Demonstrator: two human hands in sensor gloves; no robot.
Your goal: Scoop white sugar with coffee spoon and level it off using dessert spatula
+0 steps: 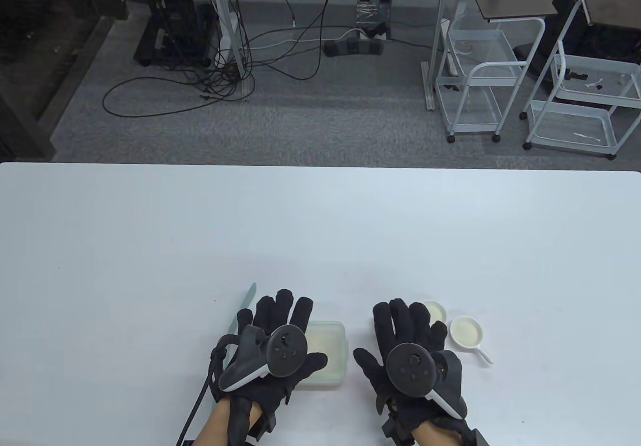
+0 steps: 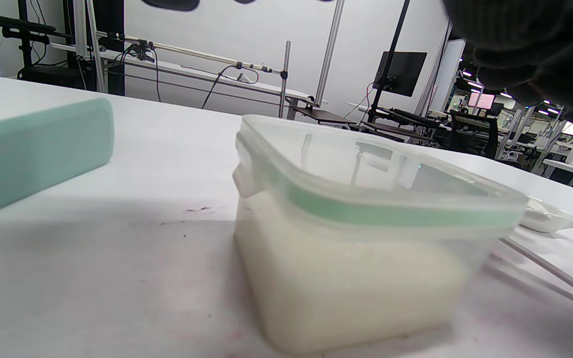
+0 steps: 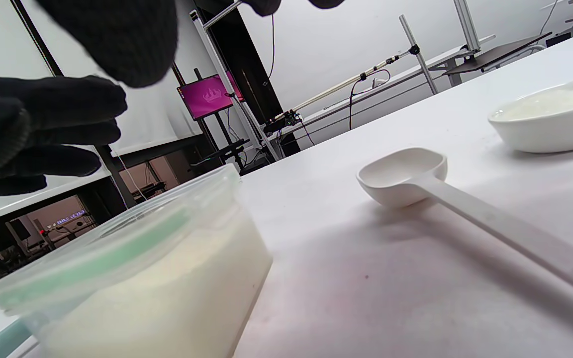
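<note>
**Hovering hands, tools untouched near front edge**

Crowding the near edge of the white table (image 1: pixel 150 225), everything sits low in the table view; the far half and both sides are bare surface.

Left hand (image 1: pixel 270 351), fingers spread and straight, holds nothing. It hangs over the lidded sugar container (image 1: pixel 328 353), covering that box's left part. Dessert spatula (image 1: pixel 240 310), mint green, lies just left of this hand, blade tip poking out past the fingers.

Right hand (image 1: pixel 410 351), fingers also straight and splayed, grips nothing. Two small white dishes sit by its fingertips: one dish (image 1: pixel 434 310) half hidden behind the fingers, the handled dish (image 1: pixel 466 331) just right of them.

Coffee spoon (image 3: pixel 406 176) shows well only in the right wrist view: white, bowl up, empty, flat on the table between container and dish, under the right hand. Table view hides it. Left wrist view shows the container's green seal (image 2: pixel 381 211) with lid on, sugar visible through the wall.
</note>
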